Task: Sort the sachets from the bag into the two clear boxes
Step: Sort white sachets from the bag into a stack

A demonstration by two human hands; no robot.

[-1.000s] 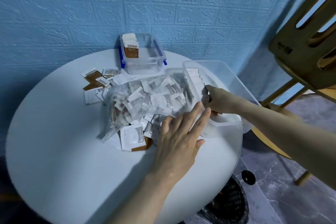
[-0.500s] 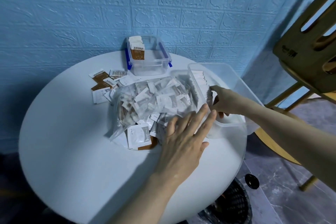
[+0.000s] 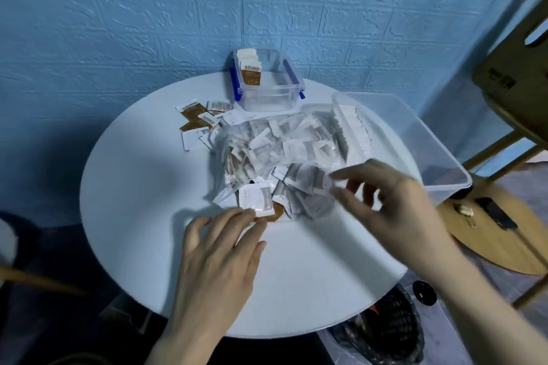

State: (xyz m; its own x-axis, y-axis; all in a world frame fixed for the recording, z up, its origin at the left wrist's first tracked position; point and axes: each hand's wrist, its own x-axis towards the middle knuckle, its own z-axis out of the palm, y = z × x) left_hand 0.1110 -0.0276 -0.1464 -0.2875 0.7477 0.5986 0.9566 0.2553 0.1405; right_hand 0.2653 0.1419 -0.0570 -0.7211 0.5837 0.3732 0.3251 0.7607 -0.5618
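A clear plastic bag full of white and brown sachets lies in the middle of the round white table. Sachets spill from its near end. My left hand lies flat on the table, its fingertips at a white sachet on the near edge of the pile. My right hand hovers over the bag's near right corner with fingers spread and holds nothing. A small clear box with blue clips stands at the back and holds upright brown sachets. A large clear box on the right holds a row of white sachets.
Several loose brown and white sachets lie left of the small box. A wooden chair stands at the right, with small items on its seat. A dark mesh bin sits on the floor under the table's near right edge. A blue wall is behind.
My right hand came out of the large box and now hovers over the bag's near corner. My left hand slid left and nearer, to the spilled white sachet.
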